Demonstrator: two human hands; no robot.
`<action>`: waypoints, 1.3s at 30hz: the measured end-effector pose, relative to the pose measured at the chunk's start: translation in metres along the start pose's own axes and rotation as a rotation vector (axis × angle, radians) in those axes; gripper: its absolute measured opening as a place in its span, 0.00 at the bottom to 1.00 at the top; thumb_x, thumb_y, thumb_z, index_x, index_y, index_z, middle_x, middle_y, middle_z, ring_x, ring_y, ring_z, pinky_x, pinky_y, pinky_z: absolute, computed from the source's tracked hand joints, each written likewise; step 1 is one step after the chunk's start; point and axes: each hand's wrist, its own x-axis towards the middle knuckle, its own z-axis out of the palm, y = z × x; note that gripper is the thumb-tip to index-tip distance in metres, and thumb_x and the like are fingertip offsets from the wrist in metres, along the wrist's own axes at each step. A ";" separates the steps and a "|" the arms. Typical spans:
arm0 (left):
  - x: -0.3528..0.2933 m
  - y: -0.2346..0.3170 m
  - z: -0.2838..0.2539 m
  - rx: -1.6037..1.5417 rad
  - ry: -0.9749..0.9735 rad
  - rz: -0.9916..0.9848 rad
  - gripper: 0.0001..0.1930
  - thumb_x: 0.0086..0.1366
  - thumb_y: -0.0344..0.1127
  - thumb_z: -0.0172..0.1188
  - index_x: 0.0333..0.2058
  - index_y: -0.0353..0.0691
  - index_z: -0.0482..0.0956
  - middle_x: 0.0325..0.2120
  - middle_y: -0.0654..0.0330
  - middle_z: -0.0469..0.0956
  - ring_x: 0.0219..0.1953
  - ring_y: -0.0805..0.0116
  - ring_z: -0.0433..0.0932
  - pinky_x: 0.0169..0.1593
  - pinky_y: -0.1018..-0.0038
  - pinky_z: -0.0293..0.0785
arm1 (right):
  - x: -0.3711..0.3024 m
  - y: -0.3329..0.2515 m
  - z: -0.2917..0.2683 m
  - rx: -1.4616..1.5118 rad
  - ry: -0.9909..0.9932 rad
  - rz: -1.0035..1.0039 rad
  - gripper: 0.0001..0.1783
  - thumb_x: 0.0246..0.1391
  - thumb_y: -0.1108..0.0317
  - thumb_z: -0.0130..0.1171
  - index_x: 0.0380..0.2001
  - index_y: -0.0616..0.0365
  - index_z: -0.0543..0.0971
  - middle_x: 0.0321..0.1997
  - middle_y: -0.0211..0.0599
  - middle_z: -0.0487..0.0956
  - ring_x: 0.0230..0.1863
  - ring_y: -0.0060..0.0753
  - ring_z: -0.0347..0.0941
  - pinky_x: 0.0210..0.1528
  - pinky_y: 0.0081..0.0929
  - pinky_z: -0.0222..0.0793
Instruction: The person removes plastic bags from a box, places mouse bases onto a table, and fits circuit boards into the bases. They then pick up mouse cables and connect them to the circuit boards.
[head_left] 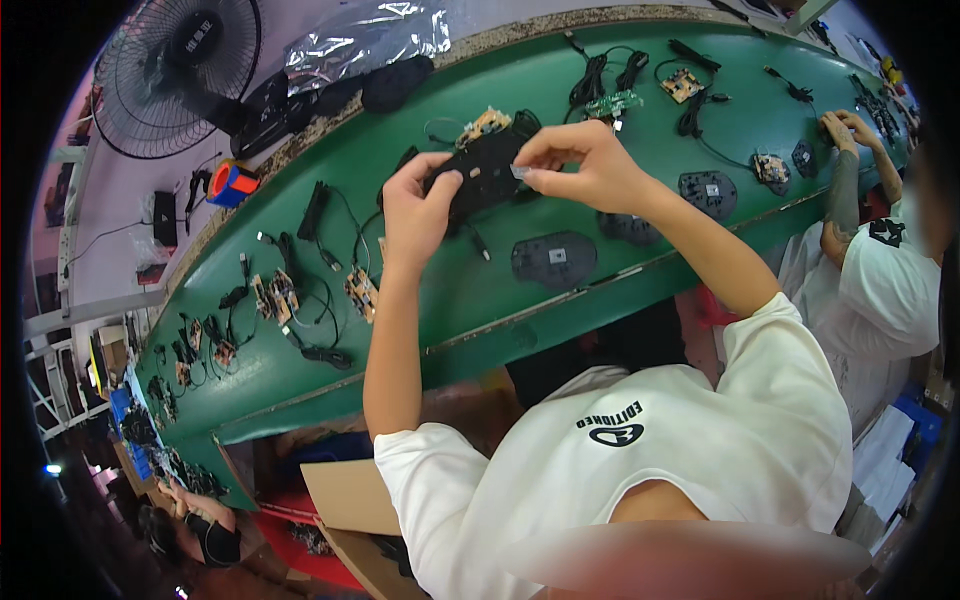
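My left hand (418, 205) grips the left end of a black plastic shell (478, 200), thumb on top, held above the green surface. At the shell's right end, my right hand (590, 165) pinches a small pale, shiny piece (519, 172) between thumb and fingertips. Whether that piece touches the shell I cannot tell. Just beyond the shell lies a tan circuit board (485, 125). Nearer to me rests a dark, rounded mouse base (568, 272) with a pale square on it. Another dark base (628, 230) is partly hidden under my right forearm.
On the long green work surface (450, 310) are circuit boards with black cables (280, 295), a green board (612, 104) and another mouse base (708, 193). A fan (190, 60) and an orange-and-blue roll (232, 184) stand beyond. Co-workers sit at right (870, 270) and far left (195, 525).
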 end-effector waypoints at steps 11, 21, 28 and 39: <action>-0.133 -0.033 0.001 0.253 0.039 -0.189 0.07 0.67 0.25 0.58 0.40 0.28 0.81 0.32 0.64 0.82 0.34 0.83 0.75 0.36 0.81 0.71 | -0.077 0.021 0.033 -0.006 -0.135 -0.170 0.08 0.54 0.77 0.65 0.38 0.61 0.85 0.36 0.36 0.83 0.36 0.31 0.80 0.38 0.27 0.74; -0.142 -0.035 0.012 0.956 0.191 0.248 0.13 0.65 0.35 0.64 0.45 0.34 0.82 0.45 0.52 0.77 0.48 0.51 0.74 0.53 0.62 0.69 | -0.092 0.033 0.048 0.078 -0.147 -0.115 0.06 0.56 0.76 0.64 0.38 0.62 0.84 0.36 0.37 0.83 0.35 0.31 0.80 0.36 0.27 0.76; -0.155 -0.034 0.015 0.871 0.152 0.159 0.26 0.56 0.35 0.69 0.54 0.37 0.77 0.57 0.49 0.72 0.59 0.49 0.69 0.62 0.58 0.64 | -0.087 0.033 0.068 -0.065 -0.117 -0.257 0.09 0.53 0.76 0.66 0.38 0.62 0.83 0.37 0.38 0.81 0.37 0.37 0.79 0.37 0.31 0.76; -0.157 -0.039 0.020 1.055 0.134 0.182 0.35 0.46 0.43 0.77 0.54 0.38 0.78 0.57 0.51 0.71 0.59 0.50 0.68 0.61 0.56 0.61 | -0.071 0.035 0.099 -0.372 -0.210 -0.420 0.13 0.40 0.75 0.67 0.34 0.63 0.82 0.37 0.36 0.80 0.35 0.38 0.75 0.37 0.34 0.75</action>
